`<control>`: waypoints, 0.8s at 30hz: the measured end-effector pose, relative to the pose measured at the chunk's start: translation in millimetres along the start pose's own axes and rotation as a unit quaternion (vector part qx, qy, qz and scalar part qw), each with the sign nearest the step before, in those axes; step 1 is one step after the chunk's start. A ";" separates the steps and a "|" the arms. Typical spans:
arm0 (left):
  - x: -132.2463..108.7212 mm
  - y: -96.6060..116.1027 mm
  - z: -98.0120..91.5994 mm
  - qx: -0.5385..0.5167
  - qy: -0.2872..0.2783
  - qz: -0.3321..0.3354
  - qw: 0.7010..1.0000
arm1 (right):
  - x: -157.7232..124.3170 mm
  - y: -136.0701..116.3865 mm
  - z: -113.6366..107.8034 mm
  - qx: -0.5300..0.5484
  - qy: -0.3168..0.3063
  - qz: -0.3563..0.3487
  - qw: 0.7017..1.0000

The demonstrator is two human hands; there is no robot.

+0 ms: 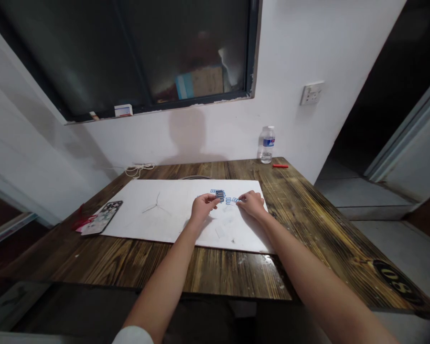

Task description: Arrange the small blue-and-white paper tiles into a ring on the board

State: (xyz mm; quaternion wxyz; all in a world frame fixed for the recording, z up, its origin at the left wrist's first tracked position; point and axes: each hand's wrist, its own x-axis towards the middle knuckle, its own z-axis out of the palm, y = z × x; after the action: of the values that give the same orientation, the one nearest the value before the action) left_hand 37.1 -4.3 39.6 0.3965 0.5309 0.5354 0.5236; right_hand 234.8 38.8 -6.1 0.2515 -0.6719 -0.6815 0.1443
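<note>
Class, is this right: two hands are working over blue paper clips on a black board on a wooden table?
No: the head view shows the board is white, not black. The left hand and right hand, the blue paper clips and the wooden table stand as stated.

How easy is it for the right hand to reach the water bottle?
Probably fairly easy. The right hand is a stretch from the water bottle, but only the white sheet and wooden table seem to lie between them, with nothing standing in the way.

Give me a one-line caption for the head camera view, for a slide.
Left hand and right hand at blue paper clips on a white board atop a wooden table.
</note>
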 end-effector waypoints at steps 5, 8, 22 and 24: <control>-0.5 0.9 -0.3 0.003 0.000 -0.008 1.000 | -2.5 -2.6 -1.4 -0.008 0.008 -0.017 1.000; -0.1 1.1 -0.7 0.006 0.002 -0.012 1.000 | -5.4 -4.7 -4.2 -0.017 0.019 -0.035 0.999; 1.6 -1.0 -2.3 0.017 0.002 -0.004 1.000 | 1.6 8.9 -2.1 0.197 0.107 0.004 0.975; 1.9 -0.7 -2.2 0.016 0.003 -0.007 1.000 | 2.3 9.6 -0.6 0.249 0.112 0.004 0.962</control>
State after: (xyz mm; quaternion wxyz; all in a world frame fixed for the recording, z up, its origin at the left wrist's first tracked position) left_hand 34.6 -2.7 39.4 0.3901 0.5323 0.5485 0.5134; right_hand 243.2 41.5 -10.4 0.4845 -0.6030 -0.5887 0.2346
